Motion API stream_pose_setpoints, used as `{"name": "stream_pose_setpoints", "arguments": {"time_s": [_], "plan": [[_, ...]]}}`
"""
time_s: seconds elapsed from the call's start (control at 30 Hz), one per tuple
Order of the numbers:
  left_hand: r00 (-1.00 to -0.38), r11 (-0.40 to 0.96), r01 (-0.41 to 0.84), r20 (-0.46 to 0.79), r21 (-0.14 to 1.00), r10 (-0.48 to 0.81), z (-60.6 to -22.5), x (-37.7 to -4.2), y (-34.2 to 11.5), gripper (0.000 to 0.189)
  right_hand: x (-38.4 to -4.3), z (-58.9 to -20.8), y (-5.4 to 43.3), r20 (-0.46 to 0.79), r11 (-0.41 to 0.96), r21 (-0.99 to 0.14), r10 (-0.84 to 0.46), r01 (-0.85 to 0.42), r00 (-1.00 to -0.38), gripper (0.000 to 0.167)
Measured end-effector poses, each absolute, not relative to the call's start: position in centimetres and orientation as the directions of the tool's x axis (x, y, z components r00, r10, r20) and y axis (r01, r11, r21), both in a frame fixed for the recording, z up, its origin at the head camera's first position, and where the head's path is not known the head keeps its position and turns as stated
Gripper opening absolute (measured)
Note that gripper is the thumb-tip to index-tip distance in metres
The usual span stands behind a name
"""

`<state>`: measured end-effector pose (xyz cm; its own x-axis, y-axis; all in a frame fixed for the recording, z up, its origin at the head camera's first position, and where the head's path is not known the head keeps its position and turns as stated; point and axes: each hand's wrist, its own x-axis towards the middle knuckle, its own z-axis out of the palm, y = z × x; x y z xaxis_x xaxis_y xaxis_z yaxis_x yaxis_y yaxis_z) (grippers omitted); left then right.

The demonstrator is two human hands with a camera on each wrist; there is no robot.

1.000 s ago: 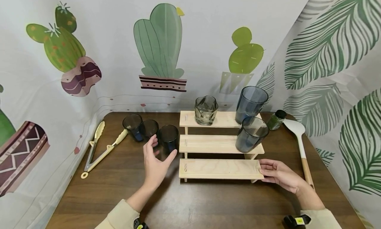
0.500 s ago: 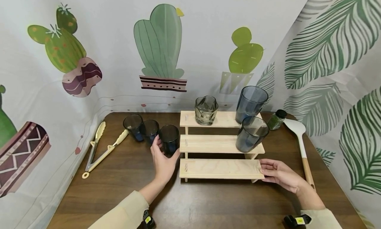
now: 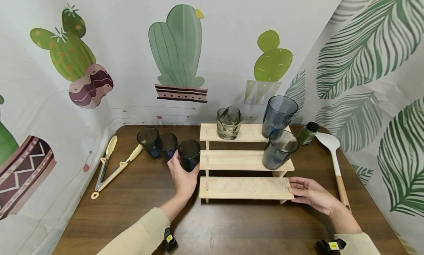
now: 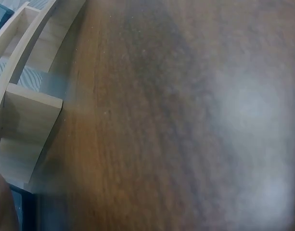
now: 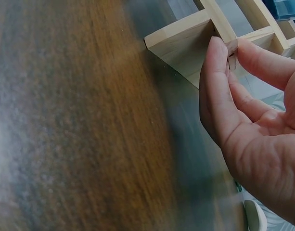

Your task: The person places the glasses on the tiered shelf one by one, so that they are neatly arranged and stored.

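My left hand (image 3: 183, 177) curls its fingers and thumb round a dark blue glass (image 3: 189, 155), which stands upright just left of a three-step wooden shelf (image 3: 245, 187). In the left wrist view only a sliver of that hand (image 4: 2, 204) shows at the lower left corner. At the shelf's right end, my right hand (image 3: 313, 195) pinches the end of the lowest step. The right wrist view shows thumb and fingers on either side of that wooden board (image 5: 219, 21). Two more dark glasses, one in the middle (image 3: 167, 144) and one at far left (image 3: 148, 139), stand beside the held one.
A faceted glass (image 3: 229, 124) and a tall blue glass (image 3: 279, 115) stand on the top step, another blue glass (image 3: 281, 150) on the middle step. Open tongs (image 3: 114, 170) lie at left. A small green-filled jar (image 3: 308, 133) and a white spatula (image 3: 332, 148) are at right.
My left hand has moved right from beside the middle dark glass and closed round the rightmost one, which has shifted very slightly. The right hand keeps its hold on the shelf.
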<state>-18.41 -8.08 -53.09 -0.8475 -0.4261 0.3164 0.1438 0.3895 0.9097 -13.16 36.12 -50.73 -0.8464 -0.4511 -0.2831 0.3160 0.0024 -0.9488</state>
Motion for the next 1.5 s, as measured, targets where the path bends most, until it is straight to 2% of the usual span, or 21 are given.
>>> {"name": "stream_pose_setpoints", "arguments": {"time_s": [0.43,0.57,0.93,1.13,1.33,1.5], "plan": [[-0.883,0.299,0.165,0.276,0.940,-0.379,-53.2,-18.1,-9.8,0.095,-13.4,-50.8,36.2,-0.282,0.014,-0.950,-0.460,0.311,-0.842,0.053],[-0.890,0.325,0.149,0.270,0.934,-0.367,-53.1,-17.7,-10.6,0.095,-13.4,-50.8,36.2,-0.285,0.021,-0.951,-0.459,0.310,-0.842,0.057],[-0.909,0.399,0.099,0.246,0.912,-0.336,-51.6,-15.6,-13.3,0.098,-13.3,-50.7,36.1,-0.292,0.022,-0.948,-0.459,0.317,-0.839,0.054],[-0.886,0.436,0.191,0.346,0.879,-0.309,-49.3,-14.7,-14.4,0.099,-13.3,-50.6,36.1,-0.283,0.020,-0.951,-0.464,0.309,-0.839,0.056],[-0.881,0.350,0.288,0.390,0.891,-0.269,-45.7,-14.2,-14.1,0.098,-13.2,-50.6,36.1,-0.285,0.015,-0.949,-0.459,0.313,-0.841,0.045],[-0.889,0.273,0.368,0.422,0.889,-0.177,-43.0,-14.4,-13.1,0.096,-13.1,-50.6,36.1,-0.287,0.020,-0.950,-0.455,0.313,-0.843,0.049]]}}
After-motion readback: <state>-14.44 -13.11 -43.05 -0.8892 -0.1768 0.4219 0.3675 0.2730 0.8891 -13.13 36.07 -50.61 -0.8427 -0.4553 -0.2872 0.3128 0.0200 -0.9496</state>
